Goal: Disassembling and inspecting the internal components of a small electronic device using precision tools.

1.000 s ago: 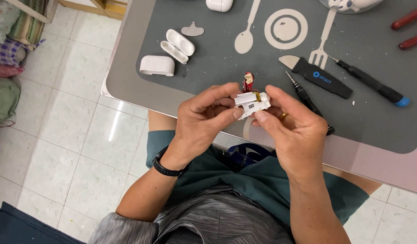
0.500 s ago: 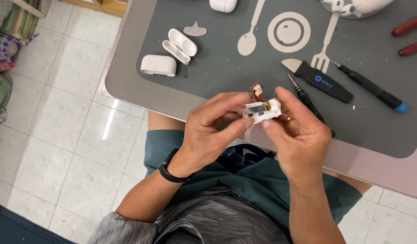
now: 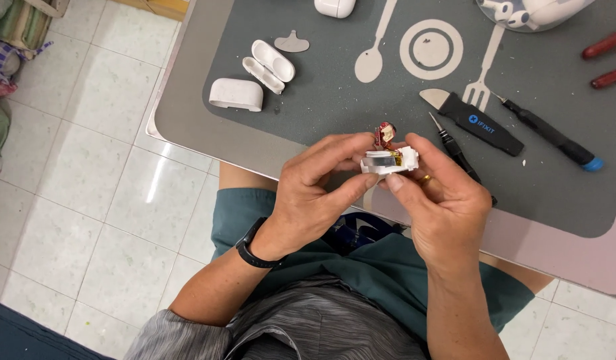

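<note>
Seen from above, a person's left hand (image 3: pixel 314 193), with a black band at the wrist, and right hand (image 3: pixel 441 200) meet over the near edge of a grey placemat printed with pale cutlery shapes (image 3: pixel 321 107). Both hands are closed on one small white plastic casing with exposed electronics (image 3: pixel 388 162): thumbs and fingertips pinch it from either side, and a red and gold component pokes out at its top (too small to tell apart further). Just beyond the right hand lie a thin black screwdriver (image 3: pixel 454 143) and a black-handled flat prying tool (image 3: pixel 471 120). Farther out to that hand's right rests a black screwdriver with a blue cap (image 3: pixel 554 140). Well beyond the left hand sit white rounded shell pieces (image 3: pixel 254 77).
</note>
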